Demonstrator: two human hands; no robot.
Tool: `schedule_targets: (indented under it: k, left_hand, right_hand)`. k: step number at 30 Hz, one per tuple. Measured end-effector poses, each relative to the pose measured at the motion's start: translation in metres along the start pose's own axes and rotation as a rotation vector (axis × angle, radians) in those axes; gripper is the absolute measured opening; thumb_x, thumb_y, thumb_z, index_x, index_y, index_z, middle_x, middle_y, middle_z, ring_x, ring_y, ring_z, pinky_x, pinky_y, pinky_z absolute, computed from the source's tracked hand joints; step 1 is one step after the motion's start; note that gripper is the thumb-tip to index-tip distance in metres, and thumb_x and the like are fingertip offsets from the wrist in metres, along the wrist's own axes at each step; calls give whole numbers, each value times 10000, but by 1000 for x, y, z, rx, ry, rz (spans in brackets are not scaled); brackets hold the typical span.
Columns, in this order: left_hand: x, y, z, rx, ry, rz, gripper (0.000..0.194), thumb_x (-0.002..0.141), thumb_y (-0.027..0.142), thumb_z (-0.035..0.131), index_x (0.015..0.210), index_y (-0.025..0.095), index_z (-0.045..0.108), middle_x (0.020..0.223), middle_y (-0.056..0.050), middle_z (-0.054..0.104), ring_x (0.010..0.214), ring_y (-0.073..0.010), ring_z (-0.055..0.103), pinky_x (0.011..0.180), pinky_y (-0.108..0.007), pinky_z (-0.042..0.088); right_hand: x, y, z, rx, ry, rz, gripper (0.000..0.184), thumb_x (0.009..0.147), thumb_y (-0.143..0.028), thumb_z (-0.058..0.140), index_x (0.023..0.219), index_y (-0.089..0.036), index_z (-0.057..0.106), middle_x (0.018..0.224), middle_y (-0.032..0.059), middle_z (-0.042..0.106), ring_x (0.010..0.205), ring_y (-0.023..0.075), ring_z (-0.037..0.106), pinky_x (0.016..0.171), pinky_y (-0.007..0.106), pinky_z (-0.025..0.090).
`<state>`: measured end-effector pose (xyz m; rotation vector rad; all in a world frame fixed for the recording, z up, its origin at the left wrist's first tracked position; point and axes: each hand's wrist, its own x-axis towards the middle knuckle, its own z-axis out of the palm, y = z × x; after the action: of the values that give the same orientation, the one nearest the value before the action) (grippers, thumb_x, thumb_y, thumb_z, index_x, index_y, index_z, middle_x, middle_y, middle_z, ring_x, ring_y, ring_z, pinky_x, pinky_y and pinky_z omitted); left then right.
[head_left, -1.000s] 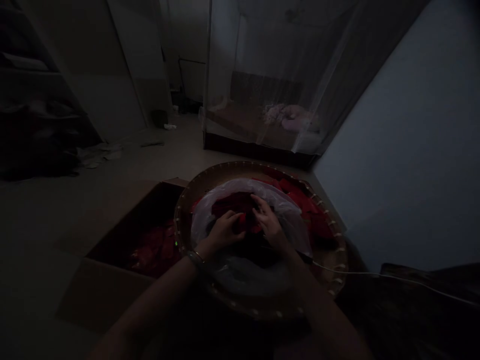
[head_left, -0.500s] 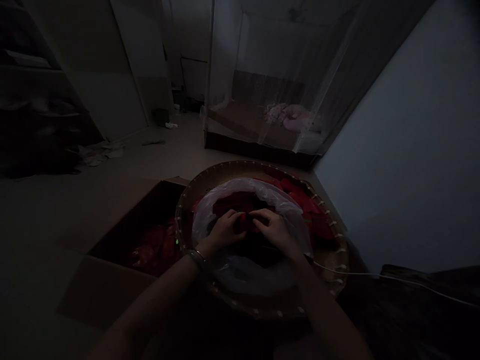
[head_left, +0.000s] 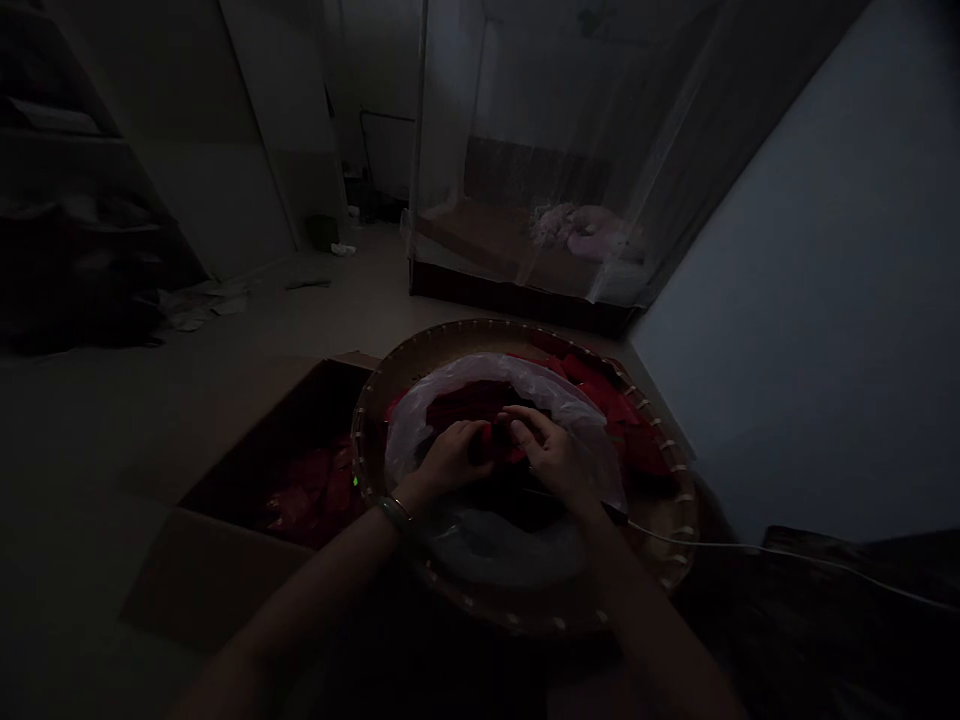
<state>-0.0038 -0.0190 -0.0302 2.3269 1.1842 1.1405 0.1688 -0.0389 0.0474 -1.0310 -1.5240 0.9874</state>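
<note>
The scene is very dim. My left hand (head_left: 454,455), with a bracelet at its wrist, is closed on a small red packet (head_left: 487,436) whose details I cannot make out. My right hand (head_left: 553,455) is just to the right of it, thumb and fingers curled together; whatever is between them is too dark to name. Both hands are over an opened translucent plastic bag (head_left: 420,400) holding dark red pieces (head_left: 465,402). The bag lies in a round woven bamboo tray (head_left: 420,345). More flat red packets (head_left: 600,390) lie at the tray's far right.
An open cardboard box (head_left: 217,560) with red packets (head_left: 319,490) stands left of the tray. A thin white cable (head_left: 750,548) runs off to the right. Beyond are a netted bed (head_left: 517,285), a pale wall (head_left: 810,330) and papers on the floor (head_left: 202,303).
My right hand's fingers have lifted slightly and curled, moving a little away from my left hand. My left hand stays in place with the red packet.
</note>
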Motion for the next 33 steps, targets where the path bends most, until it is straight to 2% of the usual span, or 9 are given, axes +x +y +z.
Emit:
schedule_targets:
  k: [2, 5, 7, 12, 16, 19, 24, 27, 33]
  left_hand:
    - [-1, -2, 1, 12, 10, -7, 580, 654, 240, 707, 1186, 203, 478, 1095, -88, 600, 1011, -247, 579, 860, -395, 478]
    - [-1, -2, 2, 26, 22, -13, 578, 663, 257, 710, 1191, 201, 483, 1103, -92, 598, 1025, -248, 573, 875, -398, 474]
    - [-1, -2, 0, 29, 21, -29, 600, 657, 310, 731, 1194, 198, 489, 1098, -92, 605, 1019, -255, 572, 875, -408, 473]
    - [2, 0, -5, -117, -25, -125, 710, 622, 384, 774, 1238, 192, 480, 1150, -103, 614, 1022, -259, 588, 881, -412, 476]
    - [4, -3, -3, -293, -54, -184, 647, 646, 272, 766, 1236, 219, 507, 1164, -70, 632, 1028, -233, 607, 906, -382, 475]
    - [4, -5, 0, -356, -63, -193, 602, 637, 230, 766, 1200, 203, 554, 1136, -60, 647, 1006, -228, 613, 895, -363, 477]
    - [4, -3, -1, -393, -184, -253, 471, 651, 246, 747, 1101, 164, 632, 956, -29, 696, 847, -197, 628, 769, -296, 492]
    - [5, -1, -4, -403, -248, -283, 455, 652, 277, 742, 1079, 154, 647, 910, -15, 691, 817, -182, 605, 733, -261, 472]
    - [6, -1, -4, -564, -346, -355, 534, 621, 311, 759, 1107, 135, 628, 951, -30, 669, 835, -190, 588, 740, -262, 455]
  right_hand:
    - [1, 6, 1, -68, 39, -38, 182, 673, -275, 722, 855, -270, 709, 922, 23, 666, 895, 196, 583, 875, 339, 447]
    - [3, 17, 3, -189, -3, -38, 130, 577, -223, 781, 662, -268, 694, 765, 7, 638, 753, 181, 568, 829, 339, 455]
    - [5, 23, 2, -210, 2, -4, 122, 588, -195, 765, 654, -268, 694, 704, -5, 638, 685, 172, 560, 785, 335, 459]
    - [12, 25, -18, -131, 71, 76, 98, 660, -223, 714, 749, -262, 721, 753, -9, 695, 719, 186, 584, 718, 308, 448]
    - [12, 20, -29, -163, -80, 82, 56, 716, -284, 681, 701, -242, 715, 693, -30, 676, 640, 153, 555, 641, 264, 424]
    - [10, 22, -26, -202, -198, 91, 159, 730, -341, 669, 648, -208, 699, 632, -33, 640, 570, 130, 511, 579, 242, 392]
    - [8, 25, -21, -246, -317, 132, 280, 805, -413, 571, 884, -180, 706, 788, 2, 674, 677, 150, 566, 625, 246, 412]
    - [11, 24, -24, -310, -270, 97, 276, 787, -425, 588, 836, -176, 697, 821, 20, 670, 730, 160, 577, 658, 255, 425]
    - [14, 25, -29, -407, -44, 34, 290, 794, -453, 551, 698, -203, 662, 741, 27, 662, 704, 168, 579, 657, 273, 422]
